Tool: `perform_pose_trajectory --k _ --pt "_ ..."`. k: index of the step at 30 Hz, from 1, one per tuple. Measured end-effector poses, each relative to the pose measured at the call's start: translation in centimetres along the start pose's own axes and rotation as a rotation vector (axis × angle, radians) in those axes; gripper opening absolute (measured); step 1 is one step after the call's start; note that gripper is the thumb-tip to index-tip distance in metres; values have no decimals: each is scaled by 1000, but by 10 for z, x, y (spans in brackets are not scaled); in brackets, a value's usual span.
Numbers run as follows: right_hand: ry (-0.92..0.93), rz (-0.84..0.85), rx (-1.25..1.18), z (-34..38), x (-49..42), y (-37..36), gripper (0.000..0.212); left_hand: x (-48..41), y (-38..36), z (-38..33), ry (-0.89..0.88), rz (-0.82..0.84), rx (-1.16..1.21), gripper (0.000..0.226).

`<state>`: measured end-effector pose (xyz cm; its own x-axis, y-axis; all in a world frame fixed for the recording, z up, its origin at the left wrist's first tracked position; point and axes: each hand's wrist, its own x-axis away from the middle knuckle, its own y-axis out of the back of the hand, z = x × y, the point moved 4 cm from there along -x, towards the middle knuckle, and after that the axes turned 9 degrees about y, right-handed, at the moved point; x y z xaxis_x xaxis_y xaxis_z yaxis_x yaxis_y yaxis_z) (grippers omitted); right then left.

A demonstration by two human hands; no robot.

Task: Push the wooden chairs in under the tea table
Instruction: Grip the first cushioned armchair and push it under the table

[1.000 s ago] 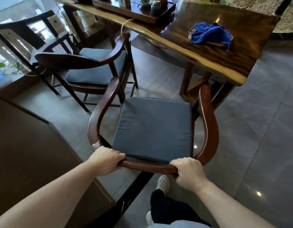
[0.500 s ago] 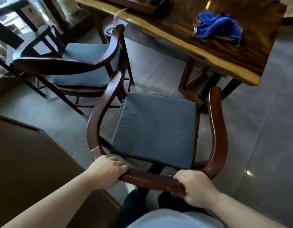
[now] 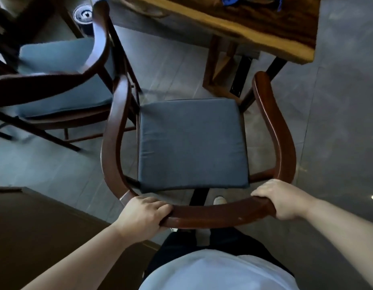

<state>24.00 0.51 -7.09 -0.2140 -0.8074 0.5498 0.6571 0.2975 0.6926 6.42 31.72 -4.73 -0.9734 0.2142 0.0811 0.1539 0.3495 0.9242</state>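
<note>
Two hands | left hand (image 3: 144,214), right hand (image 3: 279,200) | closed round chair backrest (image 3: 219,214)

Reddish-brown chair (image 3: 284,141), slate-grey cushion (image 3: 191,143), streaky brown-and-amber table (image 3: 254,24).

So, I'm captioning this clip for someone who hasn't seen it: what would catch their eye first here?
First, the wooden armchair with its dark grey seat cushion in the middle of the view, its curved back rail gripped by the left hand and right hand. Beyond it, the tea table corner juts in at the top, with a second armchair at the left.
</note>
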Motion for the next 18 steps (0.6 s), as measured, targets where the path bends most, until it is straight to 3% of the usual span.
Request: perform_pose_trajectory --k 18 --pt "-155 -172 -75 -2 -26 25 26 -88 45 73 -129 47 -88 34"
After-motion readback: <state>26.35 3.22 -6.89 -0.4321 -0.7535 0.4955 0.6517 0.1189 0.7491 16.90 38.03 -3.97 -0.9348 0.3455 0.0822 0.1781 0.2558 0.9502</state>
